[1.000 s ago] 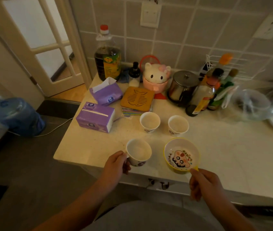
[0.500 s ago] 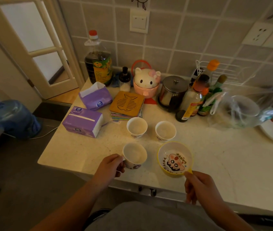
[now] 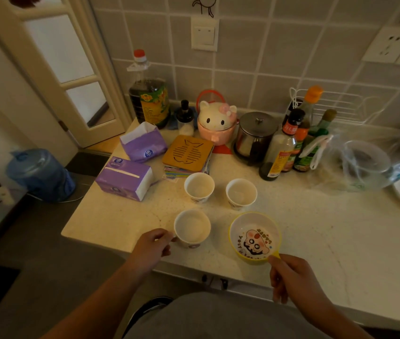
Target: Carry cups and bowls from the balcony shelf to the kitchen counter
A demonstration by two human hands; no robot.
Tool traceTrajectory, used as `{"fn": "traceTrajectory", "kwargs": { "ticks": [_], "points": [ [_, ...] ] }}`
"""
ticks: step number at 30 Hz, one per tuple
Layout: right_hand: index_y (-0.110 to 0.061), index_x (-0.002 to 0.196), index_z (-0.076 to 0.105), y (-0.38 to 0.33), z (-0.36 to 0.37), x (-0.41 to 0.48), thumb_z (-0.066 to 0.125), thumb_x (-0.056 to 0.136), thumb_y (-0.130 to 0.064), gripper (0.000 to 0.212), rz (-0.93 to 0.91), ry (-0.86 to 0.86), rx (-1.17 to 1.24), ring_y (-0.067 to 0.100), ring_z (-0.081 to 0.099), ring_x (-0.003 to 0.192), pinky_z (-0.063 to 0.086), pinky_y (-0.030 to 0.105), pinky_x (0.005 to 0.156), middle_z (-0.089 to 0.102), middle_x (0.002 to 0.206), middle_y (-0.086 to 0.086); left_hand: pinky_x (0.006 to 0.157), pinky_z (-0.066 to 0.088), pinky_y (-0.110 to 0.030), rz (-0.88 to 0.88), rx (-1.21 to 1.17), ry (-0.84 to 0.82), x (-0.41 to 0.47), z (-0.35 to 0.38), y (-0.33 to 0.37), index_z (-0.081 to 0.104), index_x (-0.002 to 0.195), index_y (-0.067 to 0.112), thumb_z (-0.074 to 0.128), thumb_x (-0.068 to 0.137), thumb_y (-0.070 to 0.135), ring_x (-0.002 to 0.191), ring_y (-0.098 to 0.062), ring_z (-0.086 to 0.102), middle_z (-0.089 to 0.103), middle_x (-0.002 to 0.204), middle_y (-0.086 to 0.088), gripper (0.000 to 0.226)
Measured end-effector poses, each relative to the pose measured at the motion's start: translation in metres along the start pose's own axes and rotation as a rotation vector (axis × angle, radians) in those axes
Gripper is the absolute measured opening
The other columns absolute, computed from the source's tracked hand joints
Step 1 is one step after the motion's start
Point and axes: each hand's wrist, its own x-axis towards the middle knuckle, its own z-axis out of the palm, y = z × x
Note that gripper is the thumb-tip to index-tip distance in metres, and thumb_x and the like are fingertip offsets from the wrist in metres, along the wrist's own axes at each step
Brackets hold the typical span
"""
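1. Head view: the left hand (image 3: 153,245) is closed around the handle of a white cup (image 3: 192,228). The cup stands on the pale kitchen counter (image 3: 316,241), near its front edge, just to the right of the fingers.
2. The right hand (image 3: 291,277) pinches the small handle on the rim of a yellow bowl (image 3: 255,237). The bowl has a cartoon face inside it. It sits on the counter, up and to the left of that hand, just beside the held cup.
3. Two more white cups stand behind these two, apart from both hands: a back left cup (image 3: 199,187) and a back right cup (image 3: 241,194). They look empty.
4. Farther back, by the tiled wall, are two purple tissue packs (image 3: 124,178), a wooden mat with a fish shape (image 3: 188,152), a pink cat pot (image 3: 216,123), a shiny metal pot (image 3: 255,135) and some bottles (image 3: 279,152).
5. A big blue water jug (image 3: 41,173) stands on the floor to the left.
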Motion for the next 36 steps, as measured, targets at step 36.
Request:
{"fn": "traceTrajectory", "kwargs": {
  "ticks": [36],
  "points": [
    [-0.007,0.079,0.069,0.018,0.027,0.022,0.048,0.097,-0.028,0.035,0.038,-0.098,-0.050,0.015,0.054,0.037,0.050,0.027,0.045,0.064,0.046,-0.002,0.078,0.058,-0.035,0.035,0.050,0.150,0.010,0.003,-0.013,0.067,0.089,0.014,0.060,0.094,0.021,0.082,-0.022,0.070,0.071,0.089,-0.008,0.011]
  ]
}}
